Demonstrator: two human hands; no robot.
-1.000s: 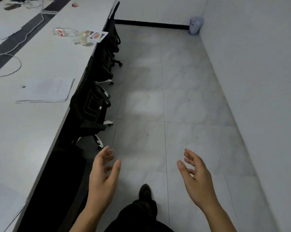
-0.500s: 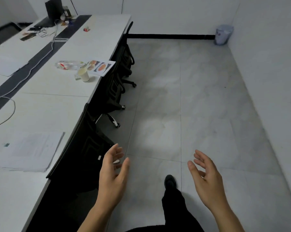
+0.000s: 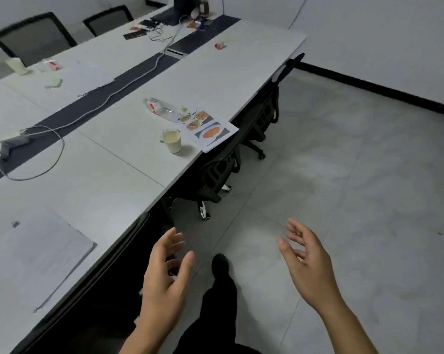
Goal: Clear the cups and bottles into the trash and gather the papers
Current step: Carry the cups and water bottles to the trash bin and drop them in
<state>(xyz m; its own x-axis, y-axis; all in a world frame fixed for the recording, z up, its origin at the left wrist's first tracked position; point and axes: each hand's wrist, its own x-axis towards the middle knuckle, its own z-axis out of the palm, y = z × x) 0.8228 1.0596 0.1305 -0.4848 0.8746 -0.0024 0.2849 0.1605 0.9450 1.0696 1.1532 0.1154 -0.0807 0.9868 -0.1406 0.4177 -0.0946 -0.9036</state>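
Both hands empty, fingers loosely spread; cream paper cup (image 3: 173, 141) stands near table edge (image 3: 180, 175), ahead and leftward, well apart from left hand (image 3: 164, 274), which is nearer than right hand (image 3: 307, 264).

Cup (image 3: 173, 141) on table (image 3: 108, 175), just left of leaflet (image 3: 208, 127), bottle (image 3: 162, 109) behind.

Chairs (image 3: 222, 167) line the table (image 3: 108, 185) edge below the cup (image 3: 173, 142); floor (image 3: 356, 180) to the right lies open.
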